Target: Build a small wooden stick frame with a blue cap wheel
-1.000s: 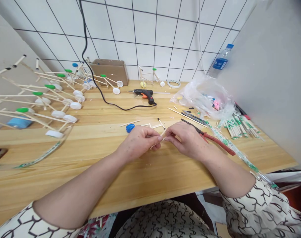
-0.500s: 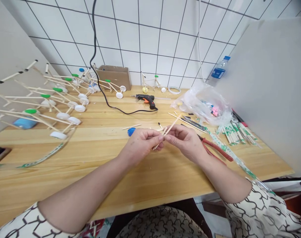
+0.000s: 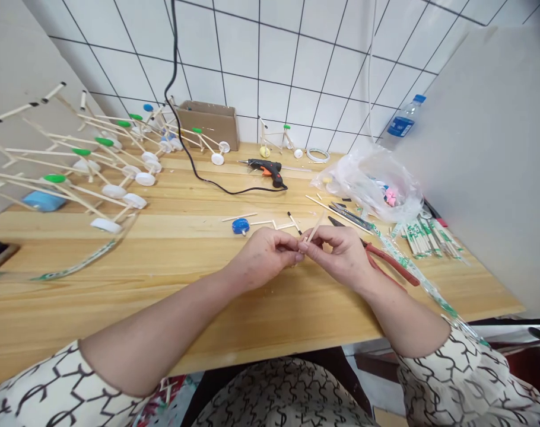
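Note:
My left hand [image 3: 268, 256] and my right hand [image 3: 337, 254] meet over the middle of the wooden table, fingertips pinched together. Between them they grip thin wooden sticks [image 3: 317, 226], whose upper ends poke out above my right thumb; the lower ends are hidden by my fingers. Just beyond my left hand lie a blue rounded piece [image 3: 240, 226] and a small frame of joined sticks [image 3: 274, 225]. A black-tipped stick [image 3: 294, 222] rests behind my fingertips. Red-handled pliers [image 3: 392, 264] lie by my right wrist, partly covered by it.
Several stick-built bicycle models [image 3: 81, 178] with white wheels crowd the left side. A glue gun [image 3: 267, 170] with a black cord lies at the back, near a cardboard box [image 3: 210, 127]. To the right are a plastic bag [image 3: 368, 178], wrapped sticks [image 3: 430, 237] and a water bottle [image 3: 403, 121].
My hands have shifted slightly to the right in the view. The sticks have turned in my fingers and less of them shows. More of the small stick frame is visible behind.

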{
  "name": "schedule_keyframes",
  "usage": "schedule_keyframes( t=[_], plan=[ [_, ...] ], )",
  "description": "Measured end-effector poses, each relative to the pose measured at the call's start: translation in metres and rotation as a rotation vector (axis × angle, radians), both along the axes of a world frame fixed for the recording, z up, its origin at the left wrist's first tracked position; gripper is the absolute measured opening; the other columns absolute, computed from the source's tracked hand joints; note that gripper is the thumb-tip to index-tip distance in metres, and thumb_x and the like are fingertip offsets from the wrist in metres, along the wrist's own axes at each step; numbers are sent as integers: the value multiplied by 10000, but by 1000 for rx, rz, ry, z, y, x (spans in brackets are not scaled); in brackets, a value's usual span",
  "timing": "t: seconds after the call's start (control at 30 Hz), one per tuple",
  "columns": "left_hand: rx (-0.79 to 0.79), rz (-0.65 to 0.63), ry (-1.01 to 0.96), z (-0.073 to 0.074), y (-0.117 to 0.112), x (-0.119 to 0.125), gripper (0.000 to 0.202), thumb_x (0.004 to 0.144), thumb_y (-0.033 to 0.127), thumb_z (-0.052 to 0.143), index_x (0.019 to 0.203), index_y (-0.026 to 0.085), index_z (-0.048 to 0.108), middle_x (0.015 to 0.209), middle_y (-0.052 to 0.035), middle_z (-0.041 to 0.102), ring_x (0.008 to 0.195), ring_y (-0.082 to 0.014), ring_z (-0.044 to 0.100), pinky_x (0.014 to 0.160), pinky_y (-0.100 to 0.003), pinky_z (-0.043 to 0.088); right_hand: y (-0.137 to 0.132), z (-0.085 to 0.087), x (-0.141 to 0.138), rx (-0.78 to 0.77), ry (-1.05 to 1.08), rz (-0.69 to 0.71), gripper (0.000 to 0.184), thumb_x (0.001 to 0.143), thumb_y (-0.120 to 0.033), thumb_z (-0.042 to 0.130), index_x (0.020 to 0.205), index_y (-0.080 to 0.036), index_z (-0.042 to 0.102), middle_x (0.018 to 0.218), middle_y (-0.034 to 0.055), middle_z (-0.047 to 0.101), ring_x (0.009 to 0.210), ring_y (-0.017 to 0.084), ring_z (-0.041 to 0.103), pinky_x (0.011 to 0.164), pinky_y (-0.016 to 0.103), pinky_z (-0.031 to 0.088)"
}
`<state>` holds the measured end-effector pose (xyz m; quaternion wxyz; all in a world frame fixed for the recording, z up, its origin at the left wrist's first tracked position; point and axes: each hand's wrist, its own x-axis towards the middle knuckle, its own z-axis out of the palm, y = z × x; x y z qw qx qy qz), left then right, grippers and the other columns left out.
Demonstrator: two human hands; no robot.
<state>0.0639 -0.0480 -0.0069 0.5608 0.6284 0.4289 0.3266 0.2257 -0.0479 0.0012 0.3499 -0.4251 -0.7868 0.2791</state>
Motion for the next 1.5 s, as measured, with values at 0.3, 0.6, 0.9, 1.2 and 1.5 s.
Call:
schedule_keyframes(
  t=[0.3,0.6,0.9,1.2,1.5],
  plan=[
    [73,-58,119,-1,5,-3,125,617,244,630,545,142,647,520,32,572,535,-104,486,522,-213,394,-2,-4,-1,129,-217,55,203,787,-245,559,609,-149,579,530,-20,534,494,81,433,489,197,335],
    [229,-89,187,-8,6,-4,118,659,197,580,582,143,651,544,30,583,560,-108,504,532,-202,386,-5,-3,-1,142,-223,59,183,792,-235,546,641,-148,600,546,-4,569,495,89,457,491,204,352],
    [299,-47,233,-10,1,-2,146,676,188,557,553,137,617,505,42,497,519,-90,425,493,-195,332,-7,-5,-1,237,-207,97,161,793,-173,526,652,-141,596,564,14,586,502,97,485,499,204,373],
    [277,-37,257,-11,1,0,146,674,183,559,546,129,606,501,44,484,522,-88,418,498,-191,325,-5,-5,1,192,-196,83,157,783,-191,546,652,-133,610,562,17,595,497,97,486,490,206,375],
    [334,-40,314,-13,-3,3,169,727,202,544,624,118,647,553,15,565,549,-102,465,517,-198,341,-3,-1,5,88,-130,146,103,766,-168,568,685,-136,622,616,30,639,549,113,540,522,219,413]
  ],
)
